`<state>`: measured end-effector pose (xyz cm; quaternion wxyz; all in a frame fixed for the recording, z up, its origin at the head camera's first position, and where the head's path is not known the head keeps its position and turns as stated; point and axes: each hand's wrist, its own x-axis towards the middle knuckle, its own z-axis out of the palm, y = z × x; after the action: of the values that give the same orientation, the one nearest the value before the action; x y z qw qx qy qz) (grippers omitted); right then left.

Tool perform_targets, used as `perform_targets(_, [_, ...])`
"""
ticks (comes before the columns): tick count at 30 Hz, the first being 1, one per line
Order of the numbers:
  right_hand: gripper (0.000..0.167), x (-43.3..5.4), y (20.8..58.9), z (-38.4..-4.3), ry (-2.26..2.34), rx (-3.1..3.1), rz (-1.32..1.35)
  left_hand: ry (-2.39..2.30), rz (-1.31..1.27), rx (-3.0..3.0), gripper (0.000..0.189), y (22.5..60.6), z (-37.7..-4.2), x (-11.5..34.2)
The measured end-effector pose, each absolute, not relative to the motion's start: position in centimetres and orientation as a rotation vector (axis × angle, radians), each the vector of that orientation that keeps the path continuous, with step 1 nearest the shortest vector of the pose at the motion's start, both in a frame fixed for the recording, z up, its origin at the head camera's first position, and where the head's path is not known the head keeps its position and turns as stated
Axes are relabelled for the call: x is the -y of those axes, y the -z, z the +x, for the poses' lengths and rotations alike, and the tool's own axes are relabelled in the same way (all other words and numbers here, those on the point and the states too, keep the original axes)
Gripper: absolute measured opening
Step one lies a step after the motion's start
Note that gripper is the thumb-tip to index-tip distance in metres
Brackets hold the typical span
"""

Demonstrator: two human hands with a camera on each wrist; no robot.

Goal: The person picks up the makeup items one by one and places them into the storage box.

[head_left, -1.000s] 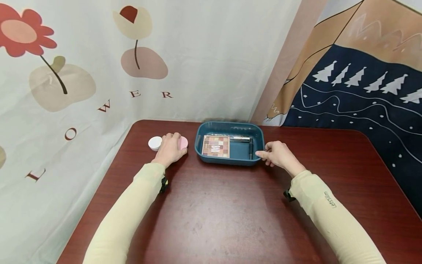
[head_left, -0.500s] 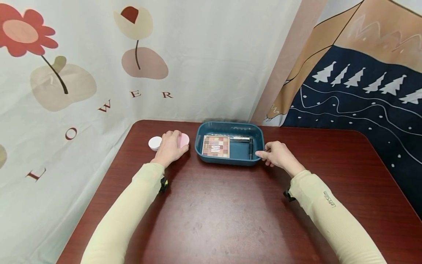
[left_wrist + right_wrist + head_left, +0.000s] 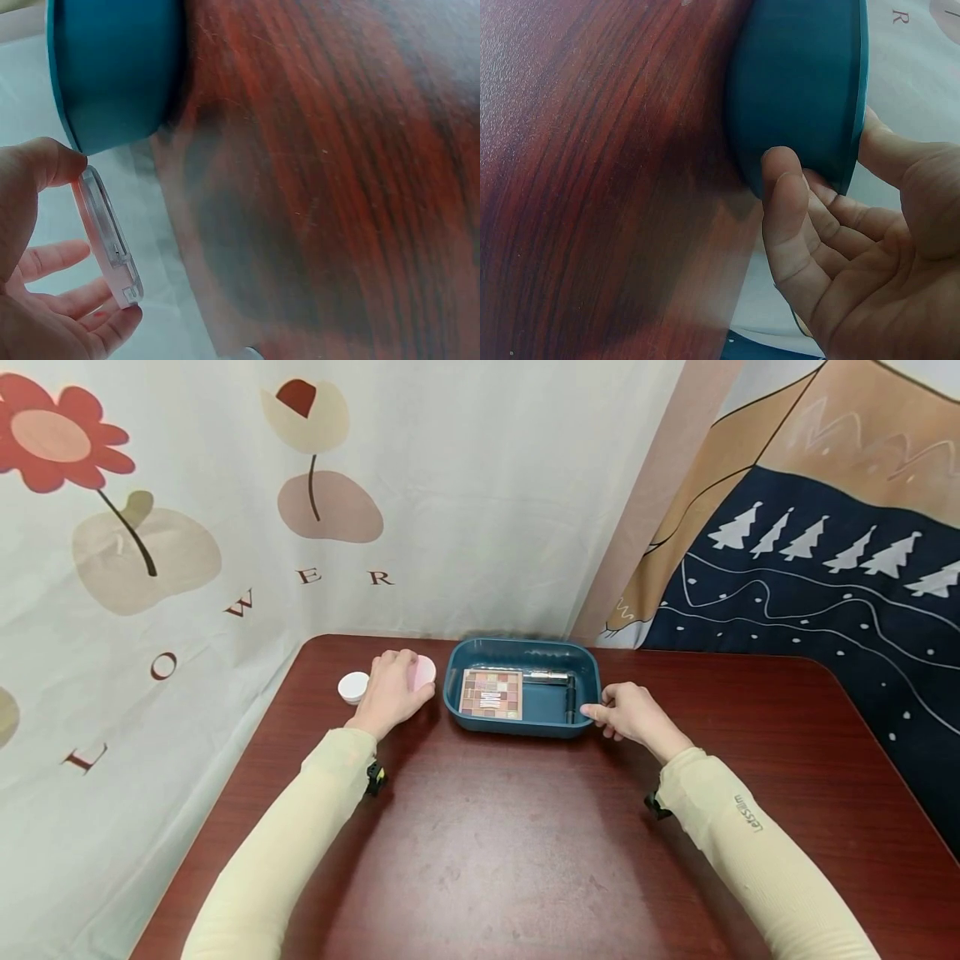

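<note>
My left hand [image 3: 390,695] pinches a round pink compact [image 3: 424,672] by its edge, left of the blue tray [image 3: 543,728]. In the left wrist view the compact [image 3: 105,238] is held off the table, seen edge-on with a clear rim, between thumb and fingers. My right hand [image 3: 636,713] grips the tray's right end, thumb over the rim and fingers against the outer wall. Inside the tray lie an eyeshadow palette [image 3: 491,694], a silver tube [image 3: 546,677] and a black tube [image 3: 571,700].
A white round lid or jar [image 3: 352,687] stands on the table left of my left hand. The dark red wooden table [image 3: 480,843] stretches toward me. Behind its far edge hang a flower-printed curtain [image 3: 480,510] and a navy printed cloth [image 3: 795,585].
My left hand has risen slightly and shifted a little right with the compact, toward the tray. The right hand stays on the tray's end.
</note>
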<state>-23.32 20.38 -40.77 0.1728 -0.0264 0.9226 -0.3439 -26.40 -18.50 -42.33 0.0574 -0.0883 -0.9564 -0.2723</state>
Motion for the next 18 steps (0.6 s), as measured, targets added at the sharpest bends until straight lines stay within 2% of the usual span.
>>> perform_targets(18, [0.030,-20.3,40.7,-23.2,0.978,-2.602,-0.064,0.826,-0.326,2.851,0.054,40.7,-25.8,16.5])
